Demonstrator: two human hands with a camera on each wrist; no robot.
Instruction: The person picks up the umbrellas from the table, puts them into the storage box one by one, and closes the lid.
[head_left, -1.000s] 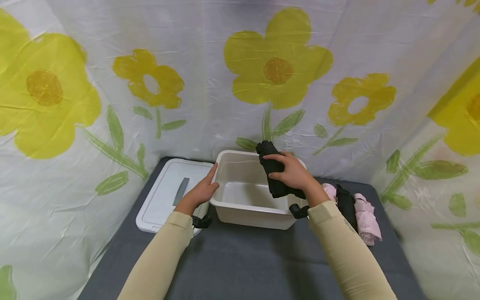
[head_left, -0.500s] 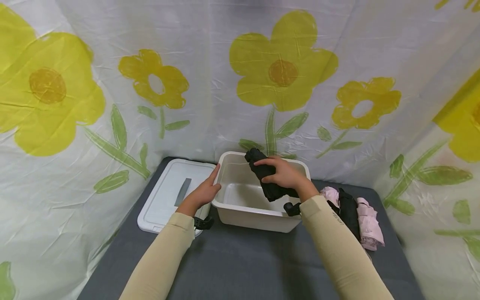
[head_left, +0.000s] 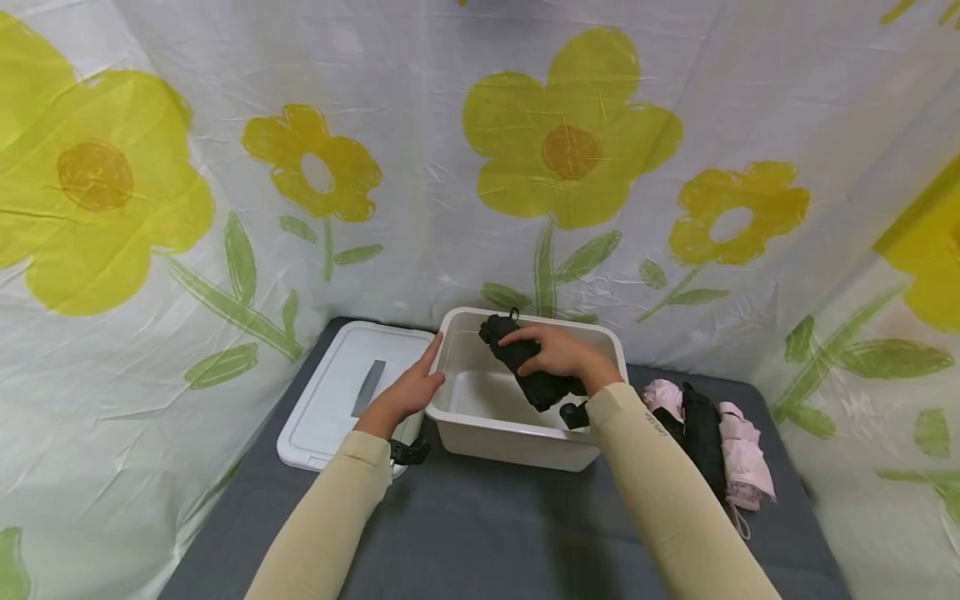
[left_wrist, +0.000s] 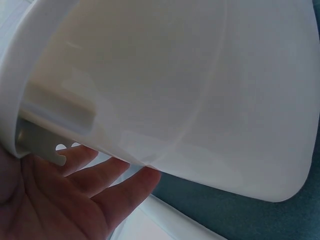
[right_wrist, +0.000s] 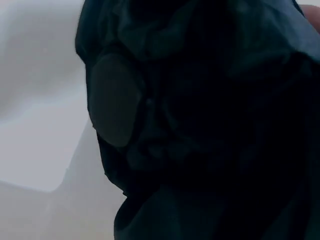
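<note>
One folded black umbrella (head_left: 510, 354), tilted in the mouth of the off-white bin (head_left: 510, 443); right hand (head_left: 553, 352) wrapped round it, left hand (head_left: 408, 387) with fingers extended against the bin's left side; best lowered gently, lengthwise, bin steadied.

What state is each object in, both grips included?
Bin: upright, uncovered
Lid: off, flat beside the bin
Held black umbrella: folded, tilted, at the bin's opening
Other black umbrella: folded, lying down
Outer pink umbrella: folded, lying down
Inner pink umbrella: partly hidden, apparently folded
Right grip: holding the held black umbrella
Left grip: touching the bin's rim
</note>
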